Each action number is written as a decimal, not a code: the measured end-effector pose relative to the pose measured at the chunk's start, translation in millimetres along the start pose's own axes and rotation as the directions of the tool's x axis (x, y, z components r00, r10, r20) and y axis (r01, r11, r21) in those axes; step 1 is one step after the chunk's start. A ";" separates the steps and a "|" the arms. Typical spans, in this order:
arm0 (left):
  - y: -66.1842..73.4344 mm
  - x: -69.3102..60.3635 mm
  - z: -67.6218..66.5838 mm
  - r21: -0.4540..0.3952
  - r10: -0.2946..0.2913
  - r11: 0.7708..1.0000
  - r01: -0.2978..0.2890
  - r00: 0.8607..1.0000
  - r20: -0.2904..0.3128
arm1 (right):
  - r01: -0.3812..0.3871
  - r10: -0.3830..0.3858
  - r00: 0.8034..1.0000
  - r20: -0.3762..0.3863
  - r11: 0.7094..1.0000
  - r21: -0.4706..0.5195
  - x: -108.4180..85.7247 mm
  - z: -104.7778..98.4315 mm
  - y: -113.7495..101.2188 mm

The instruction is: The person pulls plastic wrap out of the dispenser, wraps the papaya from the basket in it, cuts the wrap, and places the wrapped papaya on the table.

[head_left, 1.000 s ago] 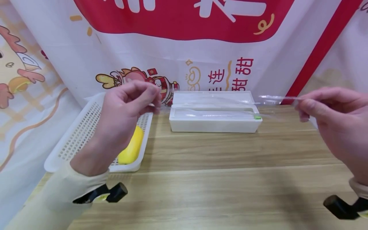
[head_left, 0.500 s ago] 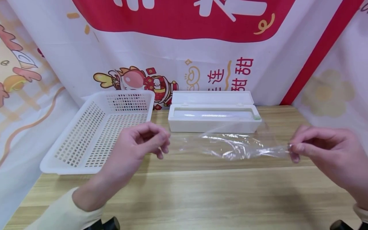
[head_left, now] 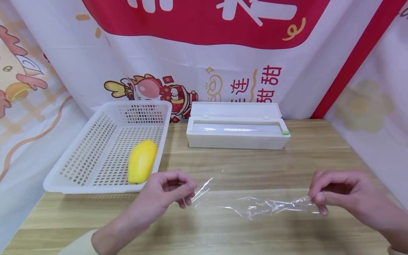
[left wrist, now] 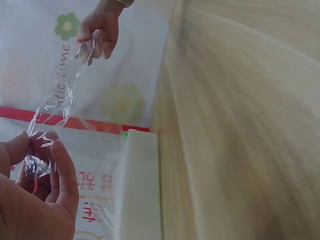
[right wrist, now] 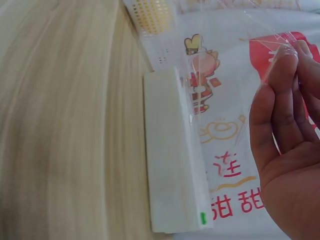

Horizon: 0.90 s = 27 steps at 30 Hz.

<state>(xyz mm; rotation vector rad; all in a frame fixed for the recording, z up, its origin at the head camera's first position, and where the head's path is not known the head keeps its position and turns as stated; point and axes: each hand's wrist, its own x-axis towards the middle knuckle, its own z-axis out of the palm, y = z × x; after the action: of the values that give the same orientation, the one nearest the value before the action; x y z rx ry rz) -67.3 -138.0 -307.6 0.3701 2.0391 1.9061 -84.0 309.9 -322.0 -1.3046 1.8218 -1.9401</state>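
A sheet of clear plastic wrap [head_left: 255, 207] stretches between my hands above the near part of the table, crinkled and shiny. My left hand [head_left: 167, 193] pinches one end between thumb and fingers; a bunched bit of the film shows among those fingers in the left wrist view. At the other end, my right hand [head_left: 344, 194] pinches the film with thumb and forefinger. Beyond the hands stands a white plastic wrap dispenser box [head_left: 239, 141] with its lid raised, a roll [head_left: 223, 128] inside and a green slider [head_left: 285, 132] at its right end.
To the left is a white perforated basket [head_left: 60, 177] with a yellow mango-like fruit [head_left: 142, 161] in it, close to my left hand. A printed cloth [head_left: 153, 56] hangs behind the wooden table [head_left: 204, 230].
Both hands have come down and toward me from over the box, bringing the plastic wrap along. The film is clear of the box now, and the yellow fruit is uncovered by the left arm.
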 end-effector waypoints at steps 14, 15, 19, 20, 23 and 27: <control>-43.4 -2.1 0.7 0.068 -0.158 0.985 0.156 0.987 0.026 | -0.194 0.196 0.980 0.043 0.979 -0.057 -29.6 1.8 38.4; -45.6 -1.6 0.7 0.078 -0.158 0.985 0.155 0.987 0.038 | -0.194 0.198 0.979 0.049 0.978 -0.078 -30.7 2.3 40.2; -53.1 -0.2 0.2 0.133 -0.153 0.981 0.140 0.984 0.096 | -0.173 0.183 0.980 0.083 0.978 -0.119 -33.4 4.2 46.9; -54.8 0.1 0.0 0.150 -0.150 0.980 0.133 0.983 0.110 | -0.162 0.173 0.980 0.094 0.980 -0.113 -33.7 4.6 48.5; -58.8 0.7 -0.3 0.190 -0.148 0.974 0.120 0.978 0.144 | -0.145 0.156 0.980 0.123 0.985 -0.090 -35.1 4.9 52.6; -61.9 1.8 -0.1 0.248 -0.138 0.965 0.090 0.973 0.184 | -0.159 0.171 0.975 0.142 0.983 -0.087 -37.5 4.7 55.5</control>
<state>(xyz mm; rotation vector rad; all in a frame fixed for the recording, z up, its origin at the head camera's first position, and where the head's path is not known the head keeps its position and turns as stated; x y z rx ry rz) -67.1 -141.9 -369.5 0.4692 2.1075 1.4955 -81.7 318.0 -388.6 -1.2394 1.8803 -1.6583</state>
